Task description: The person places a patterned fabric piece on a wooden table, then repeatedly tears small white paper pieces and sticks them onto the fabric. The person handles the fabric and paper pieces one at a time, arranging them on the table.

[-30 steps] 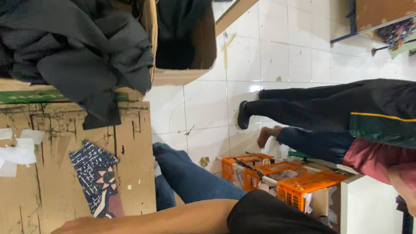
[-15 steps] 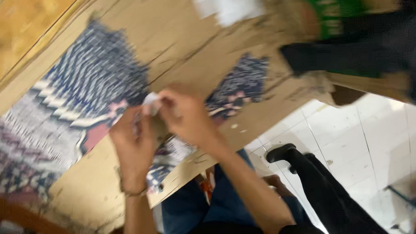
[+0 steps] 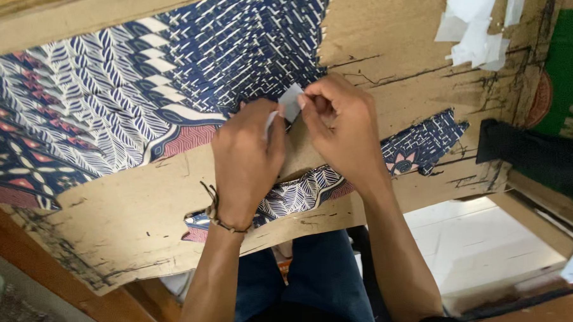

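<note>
- Cardboard sheet [image 3: 142, 204], brown, scuffed and ink-marked, spread across the worktop; edges ragged.
- Blue-white patterned cloth [image 3: 169, 63] laid flat on top, covering the upper left; red and pink motifs along its lower edge.
- Smaller cloth piece [image 3: 425, 143] of the same pattern to the right, on the cardboard, apart from the big one.
- Narrow cloth strip [image 3: 300, 192] showing below the hands, partly tucked under a cardboard flap.
- Left hand [image 3: 245, 159] — cord bracelet at the wrist — fingers closed together by the edge of a small pale paper slip [image 3: 291, 102]; thumb side hidden, exact hold on the slip not readable.
- Right hand [image 3: 339, 124] pinching the slip between thumb and forefinger, clamped on its right edge.
- Slip held just above the cardboard, at the lower edge of the big cloth, between both hands.
- White paper scraps [image 3: 475, 27] stuck in a cluster at upper right, well apart from the hands.
- Green printed box [image 3: 566, 75] at far right, dark fabric [image 3: 540, 161] draped below it.
- Blue jeans [image 3: 316, 280] under the worktop edge; white tiled floor [image 3: 486, 249] to the right.
</note>
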